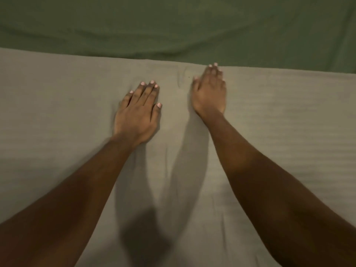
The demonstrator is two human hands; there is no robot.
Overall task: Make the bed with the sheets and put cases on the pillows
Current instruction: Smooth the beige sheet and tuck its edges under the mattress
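A grey, faintly striped sheet [279, 122] fills the lower three quarters of the view. Its far edge runs left to right over a green sheet [173, 26] that covers the bed beyond. My left hand [137, 110] lies flat on the grey sheet, palm down, fingers straight and together. My right hand [210, 91] also presses flat on it, fingers straight, with the fingertips reaching the grey sheet's far edge. A small wrinkle [181, 78] sits between the two hands. No pillow or pillowcase is in view.
The green sheet shows long soft folds across the top of the view. Shadows of my arms fall on the grey sheet between my forearms.
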